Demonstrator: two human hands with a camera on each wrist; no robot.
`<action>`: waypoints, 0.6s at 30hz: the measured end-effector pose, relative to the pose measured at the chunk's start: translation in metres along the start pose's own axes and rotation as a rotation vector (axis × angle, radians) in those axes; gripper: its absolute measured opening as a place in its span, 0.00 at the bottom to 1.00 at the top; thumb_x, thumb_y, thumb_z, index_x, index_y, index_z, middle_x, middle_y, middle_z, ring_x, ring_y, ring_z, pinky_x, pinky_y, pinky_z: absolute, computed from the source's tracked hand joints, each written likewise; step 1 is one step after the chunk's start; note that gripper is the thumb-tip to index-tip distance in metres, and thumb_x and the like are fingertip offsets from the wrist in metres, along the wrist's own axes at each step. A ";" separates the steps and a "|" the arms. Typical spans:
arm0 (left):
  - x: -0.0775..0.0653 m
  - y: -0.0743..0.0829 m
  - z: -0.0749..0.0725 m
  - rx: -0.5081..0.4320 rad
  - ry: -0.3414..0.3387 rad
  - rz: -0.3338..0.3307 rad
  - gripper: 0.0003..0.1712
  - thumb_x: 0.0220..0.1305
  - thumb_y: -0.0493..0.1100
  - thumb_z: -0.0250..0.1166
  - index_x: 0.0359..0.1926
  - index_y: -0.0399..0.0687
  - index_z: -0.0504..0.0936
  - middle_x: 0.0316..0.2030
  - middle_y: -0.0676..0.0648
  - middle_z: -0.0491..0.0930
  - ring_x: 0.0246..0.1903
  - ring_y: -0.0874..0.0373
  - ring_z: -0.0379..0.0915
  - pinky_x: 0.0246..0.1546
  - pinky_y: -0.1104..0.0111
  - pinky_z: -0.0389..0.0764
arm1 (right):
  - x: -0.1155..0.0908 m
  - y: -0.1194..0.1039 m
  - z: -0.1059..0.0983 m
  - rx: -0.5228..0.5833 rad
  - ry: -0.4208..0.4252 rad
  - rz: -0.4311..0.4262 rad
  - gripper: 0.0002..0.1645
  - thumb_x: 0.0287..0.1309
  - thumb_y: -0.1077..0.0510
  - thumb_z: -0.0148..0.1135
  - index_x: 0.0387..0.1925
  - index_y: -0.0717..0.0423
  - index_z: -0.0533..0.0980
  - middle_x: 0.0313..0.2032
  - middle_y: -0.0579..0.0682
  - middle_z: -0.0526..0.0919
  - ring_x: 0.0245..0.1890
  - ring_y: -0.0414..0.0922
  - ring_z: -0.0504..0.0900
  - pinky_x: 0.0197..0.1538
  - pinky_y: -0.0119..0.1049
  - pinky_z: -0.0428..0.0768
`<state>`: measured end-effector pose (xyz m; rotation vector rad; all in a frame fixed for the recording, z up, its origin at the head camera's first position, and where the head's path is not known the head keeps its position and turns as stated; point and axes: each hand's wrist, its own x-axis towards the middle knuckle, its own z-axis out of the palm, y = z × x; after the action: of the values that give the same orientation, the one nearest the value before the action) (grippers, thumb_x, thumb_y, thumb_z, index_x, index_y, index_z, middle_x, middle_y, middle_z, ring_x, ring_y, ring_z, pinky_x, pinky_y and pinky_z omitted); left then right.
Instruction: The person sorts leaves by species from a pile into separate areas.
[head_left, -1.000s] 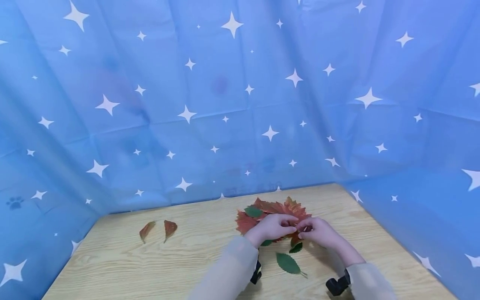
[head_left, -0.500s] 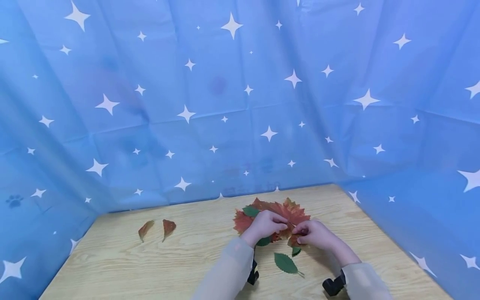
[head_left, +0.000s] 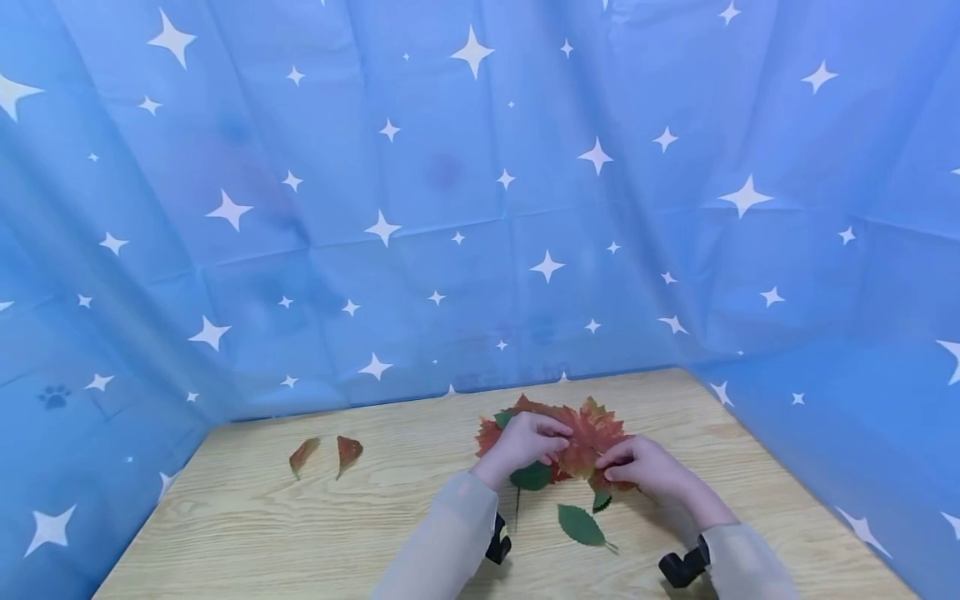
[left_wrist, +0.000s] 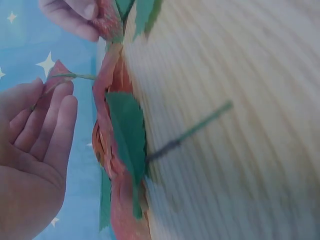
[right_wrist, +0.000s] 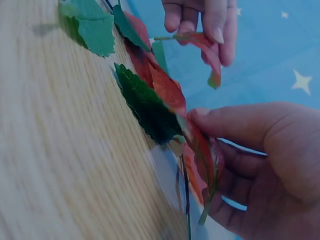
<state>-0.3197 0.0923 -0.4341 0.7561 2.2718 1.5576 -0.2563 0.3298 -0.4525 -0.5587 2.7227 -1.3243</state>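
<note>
Artificial red and orange autumn leaves (head_left: 588, 437) lie bunched toward the back right of the table, with green leaves (head_left: 531, 477) among them. The left hand (head_left: 525, 442) is over the bunch's left part. Its thumb and fingers pinch a red leaf (left_wrist: 59, 71), whose thin green stem points toward the bunch. At the bunch's right edge, the right hand (head_left: 651, 468) pinches another red leaf (right_wrist: 202, 155) between thumb and fingers. A dark green serrated leaf (right_wrist: 145, 102) sits beside that leaf. In the left wrist view, a bare stem (left_wrist: 192, 131) sticks out over the table.
One loose green leaf (head_left: 580, 525) lies in front of the bunch. Two reddish-brown leaves (head_left: 348, 455) rest on the left of the wooden table (head_left: 322, 533). A blue curtain with white stars (head_left: 450, 292) surrounds the back and sides.
The hands, nearly touching a second ago, have drawn apart. The left hand has moved left over the bunch, and the right slightly right. More of the red leaves shows between them.
</note>
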 end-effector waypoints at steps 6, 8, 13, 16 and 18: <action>-0.002 -0.003 -0.013 -0.019 0.007 -0.001 0.10 0.64 0.42 0.66 0.46 0.48 0.88 0.34 0.54 0.82 0.26 0.54 0.80 0.33 0.59 0.83 | 0.001 0.008 -0.001 0.145 -0.012 0.058 0.15 0.59 0.64 0.64 0.47 0.67 0.82 0.45 0.60 0.83 0.33 0.42 0.78 0.34 0.35 0.78; -0.004 -0.004 -0.019 -0.015 0.003 -0.007 0.11 0.64 0.42 0.66 0.46 0.49 0.88 0.34 0.53 0.82 0.25 0.54 0.80 0.33 0.59 0.83 | 0.001 0.010 0.000 0.211 -0.029 0.080 0.17 0.59 0.64 0.64 0.49 0.68 0.81 0.45 0.59 0.82 0.28 0.40 0.75 0.32 0.34 0.77; -0.011 -0.010 -0.032 -0.011 -0.005 -0.005 0.10 0.65 0.42 0.66 0.46 0.49 0.87 0.34 0.52 0.82 0.24 0.54 0.79 0.31 0.60 0.82 | 0.000 0.016 0.002 0.356 -0.066 0.130 0.20 0.62 0.64 0.61 0.54 0.71 0.76 0.33 0.47 0.81 0.18 0.35 0.66 0.27 0.31 0.74; -0.015 -0.012 -0.040 -0.032 -0.011 0.012 0.11 0.65 0.42 0.65 0.47 0.50 0.87 0.38 0.52 0.82 0.25 0.54 0.80 0.32 0.59 0.83 | -0.001 0.021 0.002 0.387 -0.068 0.133 0.21 0.63 0.64 0.59 0.55 0.73 0.75 0.26 0.43 0.76 0.17 0.35 0.64 0.27 0.30 0.73; -0.019 -0.013 -0.045 -0.054 -0.013 0.014 0.11 0.65 0.42 0.65 0.48 0.50 0.87 0.39 0.52 0.83 0.27 0.53 0.80 0.34 0.58 0.83 | -0.001 0.024 0.002 0.400 -0.066 0.134 0.22 0.64 0.64 0.59 0.56 0.73 0.74 0.26 0.44 0.77 0.18 0.35 0.65 0.28 0.31 0.73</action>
<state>-0.3302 0.0434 -0.4300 0.7670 2.2104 1.6093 -0.2620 0.3423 -0.4718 -0.3685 2.3015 -1.7138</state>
